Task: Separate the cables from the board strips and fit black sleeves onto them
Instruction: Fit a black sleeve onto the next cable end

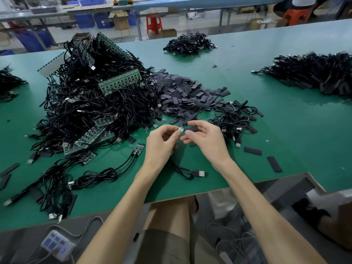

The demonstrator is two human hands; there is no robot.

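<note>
My left hand (162, 143) pinches a small green board piece (181, 129) at the end of a black cable (182, 171), which trails down to a USB plug near the table's front edge. My right hand (204, 139) holds a black sleeve (194, 128) right beside that board end, fingertips almost touching the left hand's. A big heap of cables on green board strips (99, 100) lies to the left. A pile of loose black sleeves (182, 94) sits just behind my hands.
A small bundle of cables (234, 119) lies right of my hands, with stray sleeves (274, 163) near the front edge. Two separated cables (106, 172) lie front left. Piles of cables (312, 73) sit far right and at the back. The green table (295, 130) ends just before my knees.
</note>
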